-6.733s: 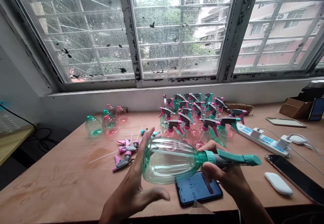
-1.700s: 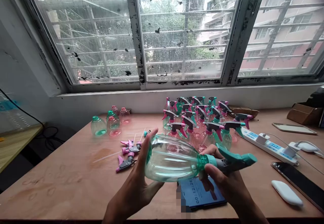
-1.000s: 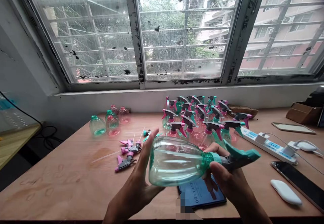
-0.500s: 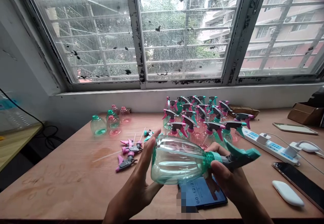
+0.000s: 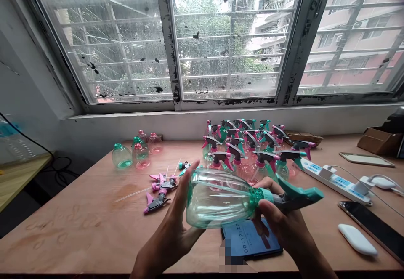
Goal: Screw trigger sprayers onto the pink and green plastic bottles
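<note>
A clear green spray bottle (image 5: 217,201) lies sideways in the air between my hands, its grey and green trigger head (image 5: 296,197) pointing right. A thin dip tube shows inside it. My left hand (image 5: 176,224) cups the bottle's base, thumb below and fingers up along the far side. My right hand (image 5: 282,224) is closed round the green collar at the neck, thumb in front and fingers behind. Left of the bottle, several loose pink and grey trigger heads (image 5: 158,201) with tubes lie on the table. Under the bottle rests a phone (image 5: 252,239) showing a timer.
Several assembled spray bottles (image 5: 249,144) stand in a group at the back. Several bottles without heads (image 5: 122,157) stand at back left. On the right are a white power strip (image 5: 336,180) with cables, a dark phone (image 5: 369,228), a white oval object (image 5: 357,240) and a cardboard box (image 5: 380,144).
The bottle has shifted slightly left and its body has turned a little in my hands. My right hand has moved slightly left with it. The things on the table stay in place.
</note>
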Motion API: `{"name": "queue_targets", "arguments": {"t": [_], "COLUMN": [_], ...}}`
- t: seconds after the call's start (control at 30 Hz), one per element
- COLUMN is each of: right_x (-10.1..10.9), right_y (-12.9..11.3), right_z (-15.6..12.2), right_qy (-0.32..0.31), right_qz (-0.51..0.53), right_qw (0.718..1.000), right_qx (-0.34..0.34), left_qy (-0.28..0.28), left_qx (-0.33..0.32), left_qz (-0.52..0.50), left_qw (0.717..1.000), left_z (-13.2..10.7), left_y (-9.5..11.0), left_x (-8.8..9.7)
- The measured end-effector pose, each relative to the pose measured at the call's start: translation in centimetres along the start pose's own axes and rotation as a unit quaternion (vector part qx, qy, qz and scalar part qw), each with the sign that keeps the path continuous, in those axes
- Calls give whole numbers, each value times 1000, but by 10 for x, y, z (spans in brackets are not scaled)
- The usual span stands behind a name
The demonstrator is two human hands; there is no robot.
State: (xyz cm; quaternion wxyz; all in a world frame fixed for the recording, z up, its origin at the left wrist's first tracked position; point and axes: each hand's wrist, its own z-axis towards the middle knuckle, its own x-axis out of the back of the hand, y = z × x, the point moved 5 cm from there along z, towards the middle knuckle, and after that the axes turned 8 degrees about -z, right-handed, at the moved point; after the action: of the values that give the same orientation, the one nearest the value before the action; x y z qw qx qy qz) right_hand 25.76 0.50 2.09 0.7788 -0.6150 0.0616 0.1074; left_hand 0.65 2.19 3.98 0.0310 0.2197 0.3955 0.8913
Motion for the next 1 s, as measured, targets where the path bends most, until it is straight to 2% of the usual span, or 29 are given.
{"name": "queue_targets", "arguments": {"t": [0.2, 0.27, 0.4, 0.47, 0.63, 0.73, 0.83, 0.9, 1.0], "right_x": [-2, 0, 1, 0, 3, 5, 5, 5, 12], "right_y": [-4, -3, 0, 1, 5, 5, 3, 2, 1], "right_z": [-4, -4, -1, 0, 0, 0, 1, 2, 2], "right_qy": [0, 4, 8, 7, 2, 2, 4, 7, 19], "right_qz": [10, 4, -25, -27, -30, -31, -28, -32, -94], "right_qw": [1000, 1000, 1000, 1000, 1000, 1000, 1000, 999, 995], "right_qx": [-5, -4, -6, 0, 3, -4, -7, -1, 11], "left_qy": [-32, -32, 5, 15, -14, -3, 46, 74, 36], "left_qx": [61, 41, -32, -24, 34, 17, -26, -31, 2], "left_qz": [-94, -64, 24, 36, 28, 46, 114, 163, 187], "left_qw": [993, 997, 999, 999, 999, 999, 992, 983, 982], "left_z": [2, 0, -3, -2, 4, 3, -1, -2, -1], "left_y": [0, 2, 0, -3, 1, 4, 2, -1, -1], "left_x": [1, 2, 0, -2, -1, 0, 1, 2, 2]}}
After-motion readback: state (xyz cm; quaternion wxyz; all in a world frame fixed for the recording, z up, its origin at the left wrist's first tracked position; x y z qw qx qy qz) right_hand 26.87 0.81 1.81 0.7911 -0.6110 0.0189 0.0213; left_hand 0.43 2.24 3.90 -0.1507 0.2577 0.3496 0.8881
